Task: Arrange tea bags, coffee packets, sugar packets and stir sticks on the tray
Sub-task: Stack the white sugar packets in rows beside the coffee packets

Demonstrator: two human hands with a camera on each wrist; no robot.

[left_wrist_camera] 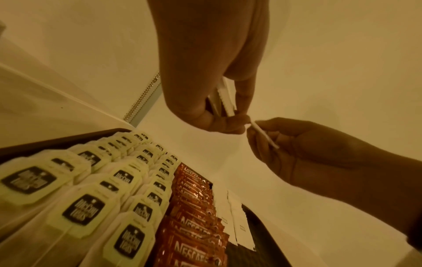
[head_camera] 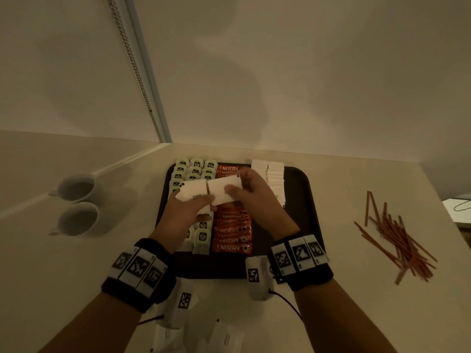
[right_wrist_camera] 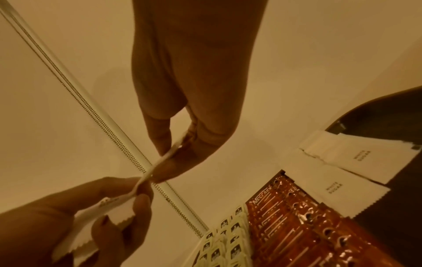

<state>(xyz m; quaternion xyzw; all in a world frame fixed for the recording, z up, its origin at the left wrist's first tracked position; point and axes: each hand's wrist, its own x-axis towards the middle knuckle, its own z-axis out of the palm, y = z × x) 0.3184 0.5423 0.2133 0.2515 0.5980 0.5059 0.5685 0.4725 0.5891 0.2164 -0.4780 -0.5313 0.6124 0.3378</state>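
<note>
Head view alone shows stir sticks (head_camera: 397,238) on the worktop (head_camera: 356,314); both hands, left (head_camera: 187,212) and right (head_camera: 251,188), pinch sugar packets (head_camera: 211,191).

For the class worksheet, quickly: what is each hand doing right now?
Left hand: holding white sugar packets by their left end.
Right hand: pinching the same packets' right end.

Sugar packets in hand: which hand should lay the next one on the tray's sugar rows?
Right, probably. The right hand pinches one sugar packet next to the sugar rows on the tray; the left hand grips several over the tea bags.
</note>
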